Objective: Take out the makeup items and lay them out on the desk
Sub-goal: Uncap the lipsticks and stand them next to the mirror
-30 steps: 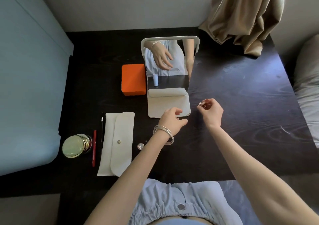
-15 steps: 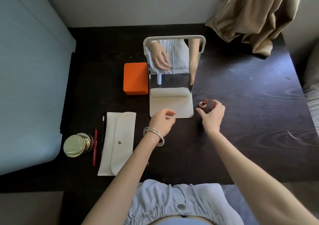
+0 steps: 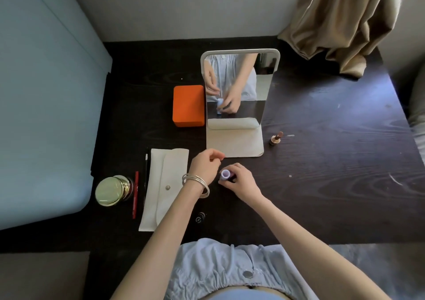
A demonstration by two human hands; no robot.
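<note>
A small lilac tube stands on the dark desk in front of the mirror, and my right hand grips it from the right. My left hand, with bangles on the wrist, hovers just left of the tube with curled fingertips pinched together; whether they hold anything is hidden. An uncapped lipstick stands alone right of the mirror base. The white pouch lies flat at the left, beside a black pencil, a red pencil and a gold-lidded jar.
A standing mirror on a white base faces me, with an orange box to its left. A small black cap lies by my left forearm. A curtain hangs over the far right corner. A blue cushion borders the left.
My right hand let go of the lipstick, which now stands right of the mirror, and came back left to grip the lilac tube. My left hand drew slightly nearer.
</note>
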